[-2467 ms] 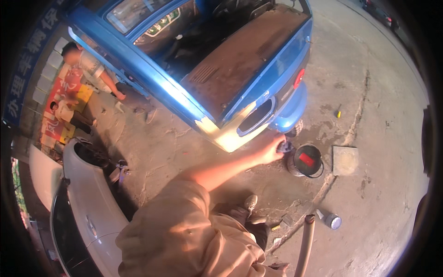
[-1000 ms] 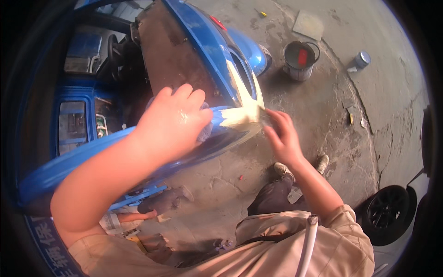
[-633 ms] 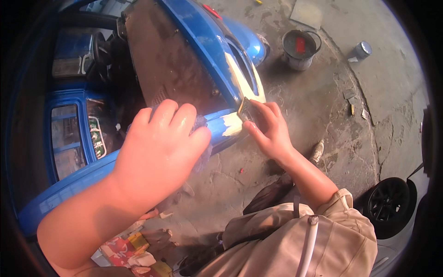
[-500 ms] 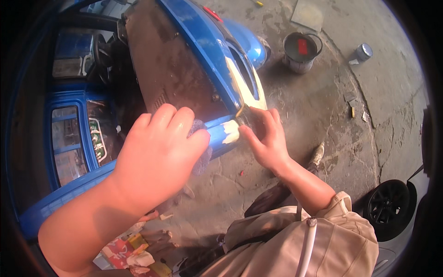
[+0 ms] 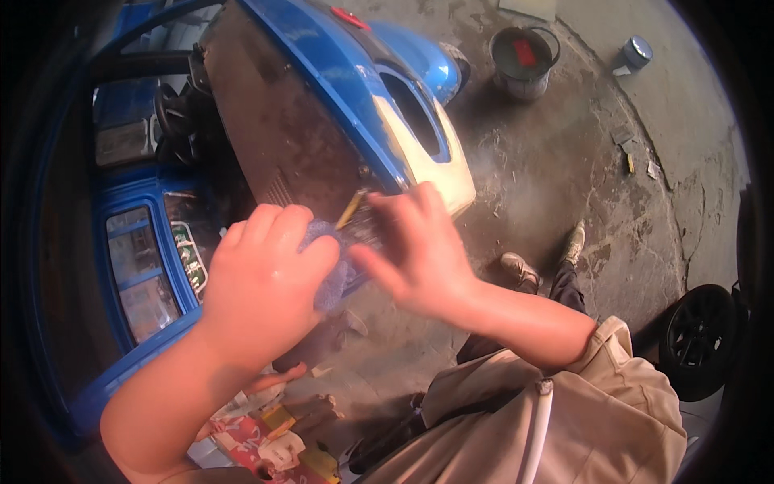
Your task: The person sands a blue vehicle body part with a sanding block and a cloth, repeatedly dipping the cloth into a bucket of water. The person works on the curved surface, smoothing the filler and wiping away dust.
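Observation:
My left hand grips a translucent bluish pad in its fingertips, held over the edge of a blue vehicle body. My right hand is close beside it, pinching a thin flat scraper whose yellowish blade meets the top of the pad. Just past my right fingers, a cream patch of filler covers the blue panel below an oval opening. The scraper's handle is hidden by my fingers.
A dark bucket with red inside and a small metal can stand on the concrete floor beyond the vehicle. A black tyre sits at the right. My shoes are below. A person in patterned clothes sits lower left.
My right hand left the cream patch and came back left with the scraper to the pad in my left hand. The left hand stayed about where it was.

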Motion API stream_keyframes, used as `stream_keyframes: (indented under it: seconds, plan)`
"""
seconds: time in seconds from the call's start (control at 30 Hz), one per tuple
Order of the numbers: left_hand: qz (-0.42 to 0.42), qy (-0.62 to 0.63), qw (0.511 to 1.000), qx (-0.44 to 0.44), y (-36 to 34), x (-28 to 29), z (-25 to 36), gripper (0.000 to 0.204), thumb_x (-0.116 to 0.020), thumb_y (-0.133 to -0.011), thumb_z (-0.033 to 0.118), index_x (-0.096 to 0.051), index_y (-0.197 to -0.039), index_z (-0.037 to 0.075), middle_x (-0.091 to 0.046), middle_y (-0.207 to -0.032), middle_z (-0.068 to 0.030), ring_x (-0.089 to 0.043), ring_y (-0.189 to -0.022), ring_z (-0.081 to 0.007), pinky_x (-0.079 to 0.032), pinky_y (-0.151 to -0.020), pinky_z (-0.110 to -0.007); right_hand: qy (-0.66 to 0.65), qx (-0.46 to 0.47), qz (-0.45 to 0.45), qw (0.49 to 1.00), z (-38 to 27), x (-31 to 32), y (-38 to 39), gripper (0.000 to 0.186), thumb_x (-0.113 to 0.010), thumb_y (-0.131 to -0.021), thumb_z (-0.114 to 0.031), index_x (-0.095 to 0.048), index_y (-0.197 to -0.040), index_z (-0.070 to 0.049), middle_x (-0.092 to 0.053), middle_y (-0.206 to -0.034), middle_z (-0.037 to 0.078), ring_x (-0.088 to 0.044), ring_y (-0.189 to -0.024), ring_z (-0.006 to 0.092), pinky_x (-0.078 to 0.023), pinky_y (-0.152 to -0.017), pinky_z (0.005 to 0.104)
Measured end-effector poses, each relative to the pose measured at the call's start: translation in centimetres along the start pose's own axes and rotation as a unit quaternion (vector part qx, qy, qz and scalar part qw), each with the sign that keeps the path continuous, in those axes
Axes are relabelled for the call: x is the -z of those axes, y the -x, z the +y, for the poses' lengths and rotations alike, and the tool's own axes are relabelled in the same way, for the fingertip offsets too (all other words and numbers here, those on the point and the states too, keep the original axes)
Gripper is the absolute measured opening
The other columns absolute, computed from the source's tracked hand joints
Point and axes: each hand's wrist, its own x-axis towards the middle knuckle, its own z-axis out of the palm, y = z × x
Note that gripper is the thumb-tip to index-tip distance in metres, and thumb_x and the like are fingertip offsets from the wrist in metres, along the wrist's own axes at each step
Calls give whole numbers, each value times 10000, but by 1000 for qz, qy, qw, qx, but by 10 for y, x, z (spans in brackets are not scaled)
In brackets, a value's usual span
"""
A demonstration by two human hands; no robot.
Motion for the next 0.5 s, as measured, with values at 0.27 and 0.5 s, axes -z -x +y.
stream_keyframes:
  seconds: [0.27, 0.5]
  plan:
    - [5, 25, 999, -19, -12, 0, 4, 306, -792, -650, 139, -667, -927, 101, -619, -1040, -98, -613, -981, -293, -517, -792, -411, 22, -144, 59, 988, 61, 16, 16, 526, -770, -913, -342, -600, -1255, 19, -542, -1125, 192, -595, -982, 334, -524, -867, 437]
    - [-20, 13, 1000, 11, -6, 6, 1, 444, -924, -569, 165, -671, -925, 85, -646, -1136, -128, -626, -1059, -326, -535, -841, -430, -98, -149, -26, 984, 53, 18, -11, 561, -792, -888, -353, -595, -1272, 5, -544, -1170, 228, -608, -1024, 372, -530, -893, 463]
